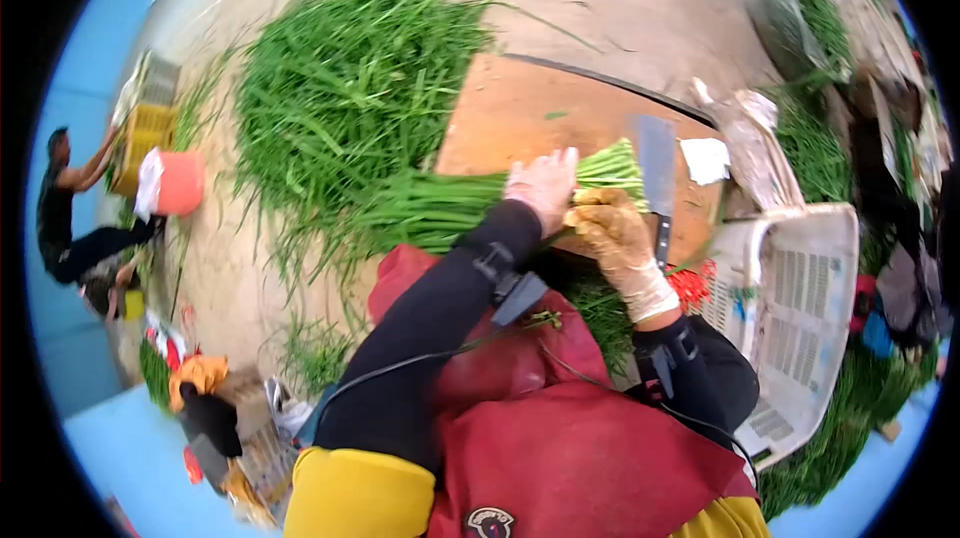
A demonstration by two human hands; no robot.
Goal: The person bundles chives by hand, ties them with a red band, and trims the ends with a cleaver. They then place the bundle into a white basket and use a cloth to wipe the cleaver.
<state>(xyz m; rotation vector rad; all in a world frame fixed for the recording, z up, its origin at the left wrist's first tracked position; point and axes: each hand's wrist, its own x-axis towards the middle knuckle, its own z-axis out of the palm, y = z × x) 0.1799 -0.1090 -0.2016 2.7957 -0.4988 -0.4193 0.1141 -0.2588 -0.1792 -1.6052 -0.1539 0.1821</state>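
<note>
A bunch of long green stalks, which look like garlic chives (430, 208), lies across a wooden board (500, 118), its pale trimmed ends (615, 166) pointing right. My left hand (543, 188) is closed over the bunch near those ends. Just to its right, my right hand (612, 228), in a tan glove, has its fingers curled together at the near side of the stalk ends; what they pinch is hidden. A cleaver (655, 163) rests on the board beyond the ends, its dark handle towards my right hand, which is not gripping it.
A large heap of loose greens (350, 88) covers the floor left of the board. On the right stand a white plastic crate (800, 318) and red ties (690, 288). A white scrap (706, 161) lies on the board. At far left, a person (62, 198) handles yellow crates (135, 148) beside a pink bucket (180, 183).
</note>
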